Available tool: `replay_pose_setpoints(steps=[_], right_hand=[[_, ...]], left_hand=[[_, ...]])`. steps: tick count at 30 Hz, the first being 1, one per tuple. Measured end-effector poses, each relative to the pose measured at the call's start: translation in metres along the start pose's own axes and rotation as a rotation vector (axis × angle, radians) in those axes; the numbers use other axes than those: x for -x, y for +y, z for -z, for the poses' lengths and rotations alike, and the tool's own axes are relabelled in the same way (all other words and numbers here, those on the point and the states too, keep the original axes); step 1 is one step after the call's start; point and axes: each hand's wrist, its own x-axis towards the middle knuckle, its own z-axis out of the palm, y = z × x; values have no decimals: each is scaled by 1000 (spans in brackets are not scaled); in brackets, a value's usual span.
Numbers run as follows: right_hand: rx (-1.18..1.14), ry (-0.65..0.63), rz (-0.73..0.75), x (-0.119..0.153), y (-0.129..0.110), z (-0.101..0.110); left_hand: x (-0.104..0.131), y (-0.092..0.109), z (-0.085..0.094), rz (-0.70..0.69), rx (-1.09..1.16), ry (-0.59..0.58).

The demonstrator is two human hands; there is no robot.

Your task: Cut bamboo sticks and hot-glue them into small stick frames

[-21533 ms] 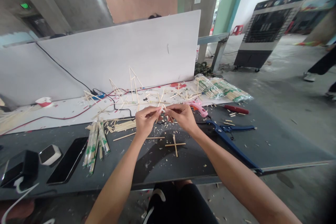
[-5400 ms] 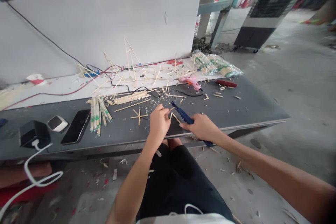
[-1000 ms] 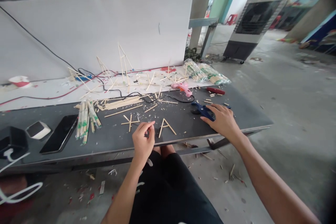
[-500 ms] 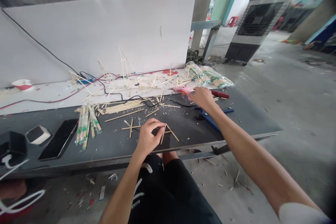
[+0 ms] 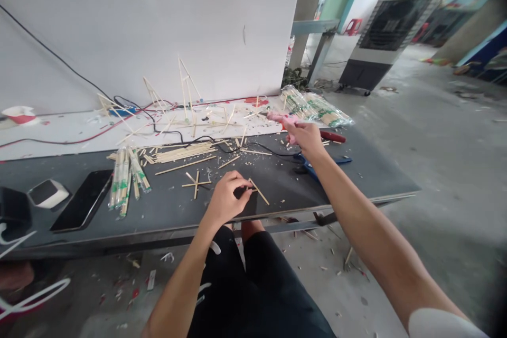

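Pink glue gun [image 5: 277,116] sits gripped in the right hand [image 5: 310,140]; the left hand's [image 5: 227,198] fingertips meet the stick frame [image 5: 260,193] on the dark table [image 5: 166,211], but whether they pinch it, I cannot tell. Best keep those joints flat, nozzle off skin, black cable [image 5: 257,145] slack.

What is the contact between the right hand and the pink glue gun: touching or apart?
Touching. The head view shows the fingers of the right hand around the handle of the pink glue gun, with no gap.
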Motion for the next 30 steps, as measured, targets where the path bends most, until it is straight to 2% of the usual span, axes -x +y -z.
replay_pose_setpoints(steps=[2, 4, 8, 11, 14, 16, 19, 25, 30], right_hand=[[-253, 27, 7, 19, -5, 4], [-359, -7, 0, 40, -10, 8], [-333, -104, -37, 83, -17, 18], [-303, -291, -12, 110, -15, 28], [-304, -448, -29, 125, -6, 36], [-275, -491, -63, 130, 2, 37], [-206, -472, -54, 134, 12, 35], [-135, -343, 127, 145, 17, 21], [-23, -272, 86, 148, 21, 12]], left_hand=[[-1, 0, -1, 7, -33, -12], [-1, 0, -2, 9, -62, -17], [-2, -3, -6, 23, -100, -42], [-1, -4, -8, 26, -118, -56], [-1, -3, -6, 7, -109, -66], [-1, -2, -4, 16, -58, -50], [0, -3, 0, 55, 53, 0], [4, -7, 2, 138, 133, 73], [4, -6, 2, 140, 123, 81]])
